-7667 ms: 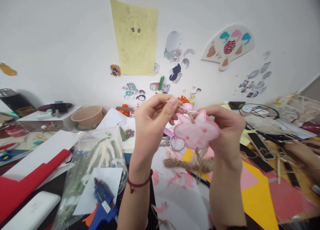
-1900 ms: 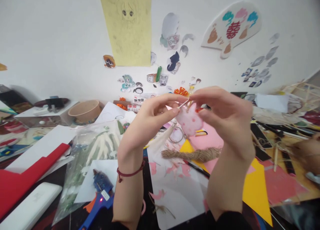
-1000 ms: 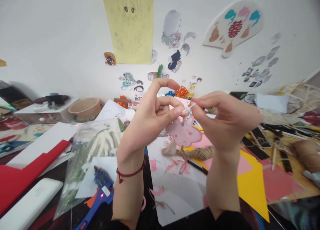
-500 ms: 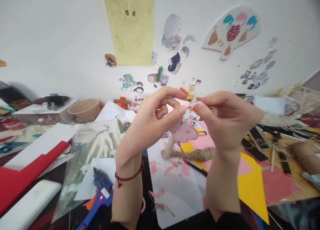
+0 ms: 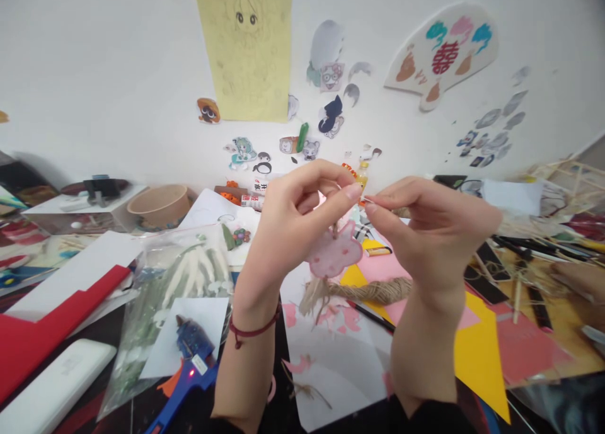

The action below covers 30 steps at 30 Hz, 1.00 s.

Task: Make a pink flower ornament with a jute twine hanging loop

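My left hand (image 5: 307, 220) is raised over the desk, thumb and fingers pinched near a thin string. A pink cloud-shaped piece (image 5: 336, 252) with darker spots hangs under it, with a frayed twine tassel (image 5: 316, 295) below. My right hand (image 5: 420, 226) pinches the end of a thin white strand (image 5: 367, 199) between thumb and forefinger, just right of the left fingertips. What exactly the left fingertips grip is hidden behind them. A twisted bundle of twine (image 5: 373, 290) lies behind the right wrist.
A blue glue gun (image 5: 196, 358) with a red light lies at lower left, beside a plastic bag (image 5: 142, 333) and a white power bank (image 5: 59, 383). Yellow paper (image 5: 479, 352) and black strips (image 5: 486, 286) are on the right. A round bowl (image 5: 158, 207) stands at back left.
The pink piece has shifted slightly left and down and now faces the camera more. My left hand has tilted a little, and the white strand shows less between the hands.
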{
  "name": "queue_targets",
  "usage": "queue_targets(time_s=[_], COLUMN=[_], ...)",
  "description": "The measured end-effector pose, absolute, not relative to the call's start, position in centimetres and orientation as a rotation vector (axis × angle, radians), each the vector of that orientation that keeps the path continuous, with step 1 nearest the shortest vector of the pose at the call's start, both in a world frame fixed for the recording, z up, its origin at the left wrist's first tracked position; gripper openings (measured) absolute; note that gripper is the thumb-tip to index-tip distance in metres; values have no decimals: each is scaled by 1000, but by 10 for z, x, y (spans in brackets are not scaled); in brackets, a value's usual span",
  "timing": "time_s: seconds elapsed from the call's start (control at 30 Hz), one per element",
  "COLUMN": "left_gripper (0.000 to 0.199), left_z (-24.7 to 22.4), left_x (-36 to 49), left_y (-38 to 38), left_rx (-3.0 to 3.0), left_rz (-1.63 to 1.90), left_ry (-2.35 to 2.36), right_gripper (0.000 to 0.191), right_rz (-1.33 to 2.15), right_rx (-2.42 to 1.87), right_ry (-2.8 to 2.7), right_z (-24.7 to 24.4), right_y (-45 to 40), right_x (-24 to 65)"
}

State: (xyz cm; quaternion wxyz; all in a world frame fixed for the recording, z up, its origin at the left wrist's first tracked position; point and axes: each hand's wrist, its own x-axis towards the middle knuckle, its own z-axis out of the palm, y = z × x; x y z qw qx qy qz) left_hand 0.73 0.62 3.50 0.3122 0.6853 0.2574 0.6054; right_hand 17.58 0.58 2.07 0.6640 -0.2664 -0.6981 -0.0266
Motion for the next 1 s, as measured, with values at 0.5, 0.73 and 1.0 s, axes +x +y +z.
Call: queue_targets(time_s=[0.5, 0.73, 1.0], left_gripper=[11, 12, 11], left_z=[37, 37, 36], left_x=[0, 5, 5], left_y=[8, 9, 15], left_rx=[1904, 1828, 1694], left_rz=[1515, 1541, 1570], left_ry=[727, 733, 658], right_gripper=[21, 23, 19], right_rz=[11, 8, 211], right_rx=[-647, -628, -624], right_ry=[-1538, -1563, -1526], right_z=[21, 22, 25], right_y=[9, 11, 12], right_x=[179, 178, 179])
